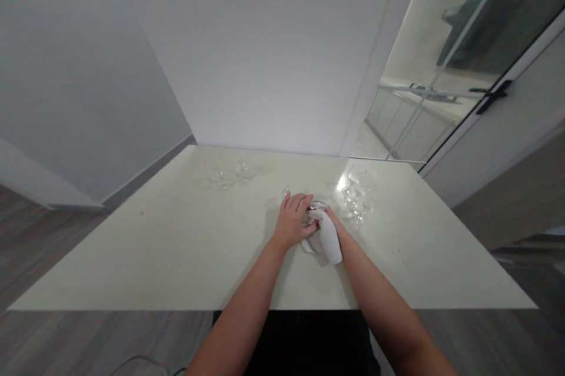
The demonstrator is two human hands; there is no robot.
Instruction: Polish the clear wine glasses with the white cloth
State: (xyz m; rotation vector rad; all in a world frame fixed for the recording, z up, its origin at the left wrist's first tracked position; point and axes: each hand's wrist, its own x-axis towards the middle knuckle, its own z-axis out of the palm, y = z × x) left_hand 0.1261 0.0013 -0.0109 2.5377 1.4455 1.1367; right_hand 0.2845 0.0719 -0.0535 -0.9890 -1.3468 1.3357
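Clear glass piece (318, 205) clasped by left hand (292, 219), right hand (332, 217) gripping white cloth (330, 240) against it; should cloth slide, piece might slip, chip on counter (176, 240).

This looks like a home, probably a room next to a kitchen. The landmark is a pale table (168, 246), and wood-look flooring (30, 229) shows around it. Plain white walling (273, 52) rises at its far edge, and a grey baseboard (145, 170) runs off its left side. Beyond its far right corner is glazing with thin white bars, beside a white door with a black lever handle (497, 95). Through the panes, a light worktop (450, 108) above pale cabinet fronts (408, 120) suggests the kitchen; the dark shape higher up is unclear.
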